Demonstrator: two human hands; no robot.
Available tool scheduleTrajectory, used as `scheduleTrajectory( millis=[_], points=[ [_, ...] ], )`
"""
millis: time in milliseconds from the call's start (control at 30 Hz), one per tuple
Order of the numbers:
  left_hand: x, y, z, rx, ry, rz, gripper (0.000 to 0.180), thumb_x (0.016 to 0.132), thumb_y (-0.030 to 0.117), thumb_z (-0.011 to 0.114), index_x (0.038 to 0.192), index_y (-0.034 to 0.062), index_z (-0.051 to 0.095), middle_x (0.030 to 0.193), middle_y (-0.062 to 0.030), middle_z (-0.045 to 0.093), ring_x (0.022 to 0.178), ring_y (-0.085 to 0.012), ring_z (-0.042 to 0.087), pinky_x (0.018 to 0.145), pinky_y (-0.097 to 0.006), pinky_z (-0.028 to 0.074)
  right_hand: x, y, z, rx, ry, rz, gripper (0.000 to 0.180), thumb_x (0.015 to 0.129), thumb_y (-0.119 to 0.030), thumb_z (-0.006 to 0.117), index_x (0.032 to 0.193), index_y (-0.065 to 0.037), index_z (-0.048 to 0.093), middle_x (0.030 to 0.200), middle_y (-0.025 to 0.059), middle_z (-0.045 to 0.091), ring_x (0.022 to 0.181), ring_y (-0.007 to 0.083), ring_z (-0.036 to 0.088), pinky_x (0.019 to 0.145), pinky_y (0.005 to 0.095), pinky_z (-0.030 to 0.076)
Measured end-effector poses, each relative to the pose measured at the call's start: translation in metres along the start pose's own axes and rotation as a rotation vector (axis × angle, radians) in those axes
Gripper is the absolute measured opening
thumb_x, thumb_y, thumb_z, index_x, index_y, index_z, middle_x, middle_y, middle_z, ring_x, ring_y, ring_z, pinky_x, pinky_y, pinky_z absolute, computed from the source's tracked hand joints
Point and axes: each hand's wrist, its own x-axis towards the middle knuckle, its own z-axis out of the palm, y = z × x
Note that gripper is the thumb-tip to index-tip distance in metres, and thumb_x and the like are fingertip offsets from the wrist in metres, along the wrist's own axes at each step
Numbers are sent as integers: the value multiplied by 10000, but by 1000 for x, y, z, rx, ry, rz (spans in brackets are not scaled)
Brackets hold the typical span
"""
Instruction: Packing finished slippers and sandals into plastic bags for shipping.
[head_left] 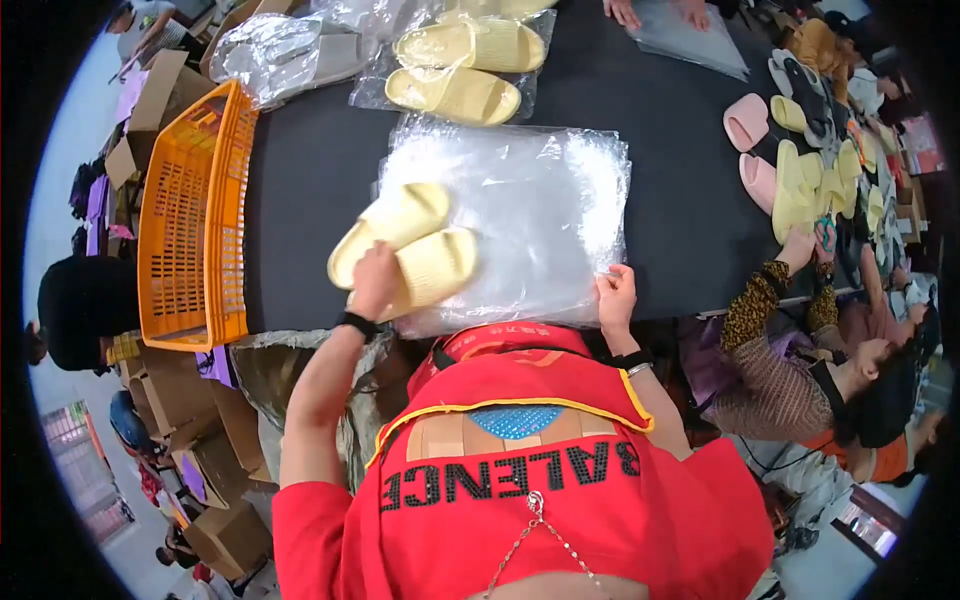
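Observation:
My left hand (375, 281) is closed round a pair of pale yellow slippers (432, 268), which lie side by side over the left part of a stack of clear plastic bags (530, 220). The stack is spread on the dark table in front of me. At its near right corner my right hand (616, 296) pinches the edge of a bag between thumb and fingers. Beyond the stack are yellow slippers in clear bags (470, 70). Whether the top bag's mouth is parted I cannot tell.
An orange plastic crate (195, 220) stands at the table's left edge. Bagged grey slippers (300, 60) lie behind it. Another person's hands rest by clear bags (690, 40) across the table. On the right, a co-worker in a patterned sleeve (757, 305) works beside loose pink slippers (746, 122).

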Motion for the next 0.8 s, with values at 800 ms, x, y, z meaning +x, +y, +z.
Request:
scheduleTrajectory(
  millis=[800],
  points=[
    [41,167,-148,-142,206,652,519,733,39,601,1228,90,452,1055,-142,525,894,-305,536,702,-381,438,82,-188,-60,-206,-195,-424,324,743,8,555,1065,-4,523,1006,119,618,979,178,570,818,305,447]
  ],
)
